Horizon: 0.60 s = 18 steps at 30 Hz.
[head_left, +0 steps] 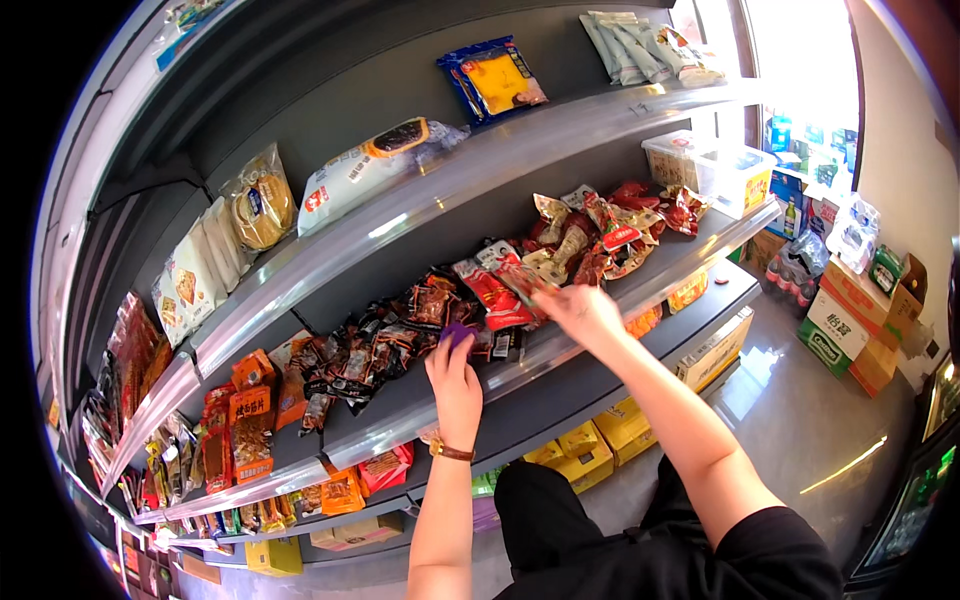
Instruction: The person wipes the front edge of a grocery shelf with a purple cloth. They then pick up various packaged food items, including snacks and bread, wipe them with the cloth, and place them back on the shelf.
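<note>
My left hand point(456, 382), with a watch on its wrist, pinches a small purple item point(456, 335), perhaps a cloth, over the middle shelf. My right hand point(585, 319) has its fingers on the lower end of a red and white snack packet point(516, 270); the fingers are slightly blurred. Beside that packet lies another red snack packet point(489, 294). To the left is a heap of black snack packets point(367, 352). Farther right are vacuum-packed drumsticks point(568, 244) in a loose pile.
A clear plastic strip point(525, 367) runs along the shelf's front edge. Two clear plastic tubs point(731, 180) stand at the right end. Bagged bread point(262, 210) sits on the shelf above. Yellow boxes point(585, 457) are below, near my knees. Cardboard boxes point(847, 322) stand on the floor at right.
</note>
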Tool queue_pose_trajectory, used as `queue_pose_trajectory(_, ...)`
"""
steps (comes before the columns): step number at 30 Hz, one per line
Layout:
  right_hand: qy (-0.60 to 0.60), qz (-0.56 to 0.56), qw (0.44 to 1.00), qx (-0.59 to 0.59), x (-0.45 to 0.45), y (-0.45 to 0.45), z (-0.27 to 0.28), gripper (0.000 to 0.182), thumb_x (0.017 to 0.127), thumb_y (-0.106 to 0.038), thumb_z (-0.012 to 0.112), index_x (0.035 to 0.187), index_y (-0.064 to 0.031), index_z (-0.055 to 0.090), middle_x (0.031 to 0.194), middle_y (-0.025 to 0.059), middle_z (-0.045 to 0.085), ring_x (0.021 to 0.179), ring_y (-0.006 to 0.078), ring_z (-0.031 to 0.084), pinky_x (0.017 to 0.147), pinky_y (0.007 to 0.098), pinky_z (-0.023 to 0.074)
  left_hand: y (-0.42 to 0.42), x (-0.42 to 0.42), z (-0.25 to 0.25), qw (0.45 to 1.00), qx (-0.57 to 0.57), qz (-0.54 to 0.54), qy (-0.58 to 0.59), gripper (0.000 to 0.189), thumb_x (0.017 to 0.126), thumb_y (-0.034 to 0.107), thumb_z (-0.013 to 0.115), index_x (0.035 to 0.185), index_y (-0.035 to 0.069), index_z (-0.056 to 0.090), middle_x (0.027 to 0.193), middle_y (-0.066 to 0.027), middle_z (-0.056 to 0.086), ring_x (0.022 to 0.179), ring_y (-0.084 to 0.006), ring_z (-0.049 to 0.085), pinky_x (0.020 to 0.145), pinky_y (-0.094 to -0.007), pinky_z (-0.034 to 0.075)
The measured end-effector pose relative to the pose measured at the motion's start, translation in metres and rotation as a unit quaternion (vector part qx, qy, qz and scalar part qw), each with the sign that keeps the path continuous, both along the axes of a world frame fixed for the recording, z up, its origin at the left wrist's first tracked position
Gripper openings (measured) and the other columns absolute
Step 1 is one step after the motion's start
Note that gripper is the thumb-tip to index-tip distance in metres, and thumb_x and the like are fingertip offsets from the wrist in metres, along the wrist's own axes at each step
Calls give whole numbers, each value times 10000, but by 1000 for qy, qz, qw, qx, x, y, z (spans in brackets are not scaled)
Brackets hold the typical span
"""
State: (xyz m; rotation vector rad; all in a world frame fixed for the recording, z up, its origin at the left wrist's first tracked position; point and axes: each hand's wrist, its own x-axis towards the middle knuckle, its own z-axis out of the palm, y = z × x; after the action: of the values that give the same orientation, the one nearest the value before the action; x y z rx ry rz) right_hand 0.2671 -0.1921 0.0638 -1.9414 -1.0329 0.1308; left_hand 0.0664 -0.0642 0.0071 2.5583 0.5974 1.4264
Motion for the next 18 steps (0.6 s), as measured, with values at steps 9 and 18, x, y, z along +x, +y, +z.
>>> queue_pose_trajectory(9,-230,-311,918,-87,163,40,-23,651,803,-460,735,1256,-47,516,1232,160,576,1211,326,543,974,482,465,6,7,-25,1000,-10,1,-9,335,831,-40,541,1130,56,660,1220,-161,589,1123,-376,511,1001,-474,409)
queue_pose_trajectory(18,-160,-282,945,43,175,36,-9,579,781,-441,724,1111,4,552,1093,220,622,1009,411,634,869,478,522,7,8,-24,1000,-12,-3,-10,342,819,-51,561,1123,64,664,1208,-146,593,1129,-365,514,1000,-465,414)
